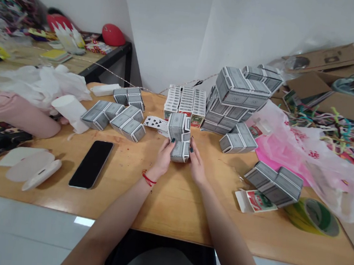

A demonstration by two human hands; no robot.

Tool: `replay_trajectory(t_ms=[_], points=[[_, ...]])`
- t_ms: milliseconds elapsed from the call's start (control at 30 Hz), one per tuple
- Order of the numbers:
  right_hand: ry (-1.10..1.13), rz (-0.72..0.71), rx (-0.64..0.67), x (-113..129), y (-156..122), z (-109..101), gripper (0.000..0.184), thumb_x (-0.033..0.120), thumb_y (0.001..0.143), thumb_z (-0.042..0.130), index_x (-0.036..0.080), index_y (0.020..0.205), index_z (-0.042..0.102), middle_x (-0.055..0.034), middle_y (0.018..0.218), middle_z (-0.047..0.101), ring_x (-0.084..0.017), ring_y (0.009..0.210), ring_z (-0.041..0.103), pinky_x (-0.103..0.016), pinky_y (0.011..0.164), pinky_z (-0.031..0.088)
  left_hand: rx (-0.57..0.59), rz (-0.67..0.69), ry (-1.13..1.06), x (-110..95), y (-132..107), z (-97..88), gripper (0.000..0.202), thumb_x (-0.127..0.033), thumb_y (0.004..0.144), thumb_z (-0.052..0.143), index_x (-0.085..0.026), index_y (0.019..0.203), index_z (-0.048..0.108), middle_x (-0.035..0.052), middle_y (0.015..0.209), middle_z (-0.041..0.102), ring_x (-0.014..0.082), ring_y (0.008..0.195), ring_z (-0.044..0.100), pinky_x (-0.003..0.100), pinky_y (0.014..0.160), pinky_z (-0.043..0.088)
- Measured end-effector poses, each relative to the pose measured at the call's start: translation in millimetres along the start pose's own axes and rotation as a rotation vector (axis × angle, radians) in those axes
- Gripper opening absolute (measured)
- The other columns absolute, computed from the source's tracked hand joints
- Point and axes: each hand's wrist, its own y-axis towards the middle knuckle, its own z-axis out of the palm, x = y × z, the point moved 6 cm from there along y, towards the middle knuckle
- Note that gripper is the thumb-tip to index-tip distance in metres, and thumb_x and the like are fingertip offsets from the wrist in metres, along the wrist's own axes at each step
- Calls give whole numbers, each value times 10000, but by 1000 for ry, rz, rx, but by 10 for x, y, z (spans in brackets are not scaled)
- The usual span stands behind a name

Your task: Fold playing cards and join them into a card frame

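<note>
My left hand (163,155) and my right hand (196,163) clasp a grey-backed block of playing cards (179,138) from either side, near the middle of the wooden table (172,203). The fingers of both hands curl round the block's lower end. A red string circles my left wrist. Just left of the block a few face-up cards (156,123) lie fanned out. Behind it stand rows of boxed card packs (185,101).
A tall stack of grey card blocks (237,101) rises at the back right, with more blocks (115,117) at left and one (275,184) at right. A black phone (92,163), white tissue, a pink plastic bag (301,156) and a green tape roll (313,215) lie around.
</note>
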Motion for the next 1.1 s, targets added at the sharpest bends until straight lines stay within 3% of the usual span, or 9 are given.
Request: replay_trajectory(t_ms=[267,433,533,633,733,833,967,1100], points=[[-290,-105,-6,35,-84,86,545,484,878,159,232,1360,194,-1,1422,231,-145,1316,158,-388,1094,103,-38,34,49,30,-45,-5,281,-334,761,528,-211,1014,542,32,1153,555,174,1131,452,304,947,352],[-341,-109,9,79,-119,128,542,467,884,152,230,1371,145,0,1429,210,-152,1323,124,-400,1094,105,-67,32,125,20,-64,-19,274,-346,763,521,-217,1005,537,30,1128,567,173,1083,483,305,924,372],[-307,-100,-10,63,-106,109,538,463,884,160,223,1364,186,-11,1426,219,-161,1316,160,-402,1092,111,-48,21,135,0,-57,-1,263,-333,753,531,-212,987,541,31,1104,576,171,1040,505,300,900,386],[-218,-89,-46,67,-57,56,547,480,865,252,231,1351,227,-21,1422,232,-179,1301,211,-405,1081,151,-5,21,133,-43,-56,35,289,-297,727,559,-211,1002,539,27,1081,585,170,1004,520,291,869,397],[-91,-80,-20,137,1,9,644,478,819,398,265,1366,136,-34,1429,210,-194,1270,286,-391,1034,268,96,-15,122,-84,-76,95,349,-256,684,590,-198,1025,547,28,1030,608,178,949,542,288,827,407],[-37,-127,-24,283,29,-84,760,461,751,525,278,1364,116,-42,1432,196,-208,1278,268,-382,1014,298,220,-101,108,-106,-119,148,331,-237,649,609,-171,973,586,23,917,636,172,844,566,268,742,418],[-55,-178,-61,427,12,-216,829,403,660,647,263,1342,197,-76,1392,291,-244,1239,338,-402,992,325,332,-219,130,-110,-173,164,222,-291,672,609,-151,844,620,12,762,626,135,680,554,236,621,398],[-113,-180,-48,443,-7,-219,725,401,665,643,243,1291,313,-85,1338,380,-249,1205,383,-417,982,338,350,-207,161,-142,-163,151,262,-351,677,622,-146,841,623,30,793,625,149,729,557,249,673,407]])
